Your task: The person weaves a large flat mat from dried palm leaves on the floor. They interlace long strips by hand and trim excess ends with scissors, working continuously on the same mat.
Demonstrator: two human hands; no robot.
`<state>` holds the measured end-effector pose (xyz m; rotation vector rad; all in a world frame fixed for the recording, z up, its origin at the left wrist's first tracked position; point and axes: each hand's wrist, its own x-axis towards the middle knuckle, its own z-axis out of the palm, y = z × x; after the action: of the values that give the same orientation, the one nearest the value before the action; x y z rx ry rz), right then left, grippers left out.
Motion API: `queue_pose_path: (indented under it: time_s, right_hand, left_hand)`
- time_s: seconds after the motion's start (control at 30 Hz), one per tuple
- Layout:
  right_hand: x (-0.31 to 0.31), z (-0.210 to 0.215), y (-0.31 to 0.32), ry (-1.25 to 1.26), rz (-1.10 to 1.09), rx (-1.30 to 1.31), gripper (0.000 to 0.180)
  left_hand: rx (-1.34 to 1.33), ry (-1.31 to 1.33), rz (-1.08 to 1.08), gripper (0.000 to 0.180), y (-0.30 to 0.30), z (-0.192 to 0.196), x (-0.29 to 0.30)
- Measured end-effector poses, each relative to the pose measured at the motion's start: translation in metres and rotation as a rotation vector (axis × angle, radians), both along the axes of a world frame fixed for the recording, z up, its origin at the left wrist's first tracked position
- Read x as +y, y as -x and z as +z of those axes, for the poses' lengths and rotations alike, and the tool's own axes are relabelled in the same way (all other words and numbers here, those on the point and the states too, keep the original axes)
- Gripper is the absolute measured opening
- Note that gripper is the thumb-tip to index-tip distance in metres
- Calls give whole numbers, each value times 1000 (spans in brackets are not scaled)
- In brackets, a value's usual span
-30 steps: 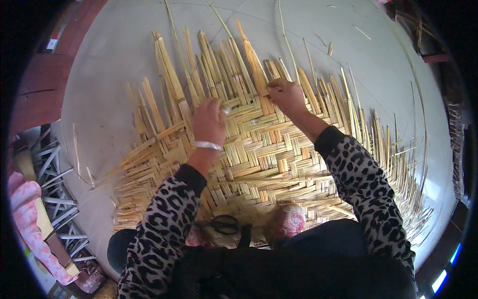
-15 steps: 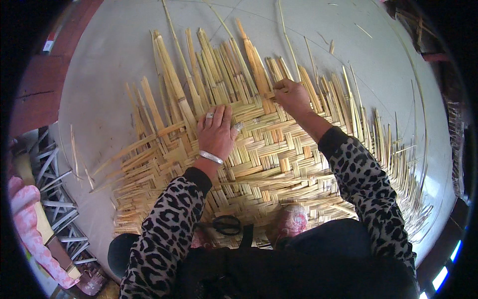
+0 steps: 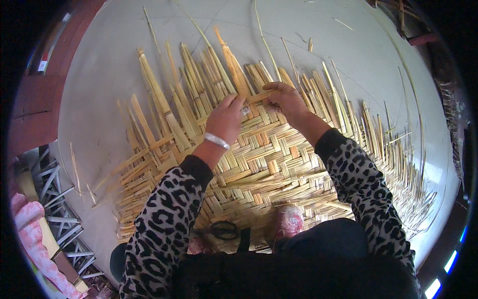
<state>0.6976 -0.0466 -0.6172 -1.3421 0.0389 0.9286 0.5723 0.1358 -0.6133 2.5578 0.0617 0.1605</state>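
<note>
A partly woven mat (image 3: 279,149) of flat, straw-coloured split cane lies on the floor before me, its uncut ends fanning out at the far edge. Between my hands a short cane strip (image 3: 260,96) runs crosswise over the upright ends. My right hand (image 3: 290,103) pinches it between thumb and fingers. At its other end my left hand (image 3: 226,121), with a silver bracelet on the wrist, has its fingers closed on the strip, though the fingertips are partly hidden. A wide orange-brown cane end (image 3: 230,60) rises just beyond the strip.
Scissors with dark handles (image 3: 224,230) lie on the mat's near part, by my pink-patterned shoe (image 3: 290,221). Stacked pale metal-like bars (image 3: 64,219) and pink cloth (image 3: 27,217) are at left. A reddish-brown board (image 3: 42,104) edges the grey floor (image 3: 119,55), where loose slivers lie.
My left hand has lifted from the weave and moved right and away from me, closing on the strip. My right hand keeps its pinch, shifted slightly left. The whole view has moved a little.
</note>
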Motion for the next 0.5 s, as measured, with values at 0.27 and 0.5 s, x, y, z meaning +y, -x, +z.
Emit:
queue_pose_path:
  time_s: [0.27,0.5]
  right_hand:
    - [-28,10,-22,-15,262,-172,29]
    - [-12,-9,-73,207,214,-618,51]
  left_hand:
    - [306,107,-89,30,-70,3,-5]
    - [299,132,90,26,-72,8,-10]
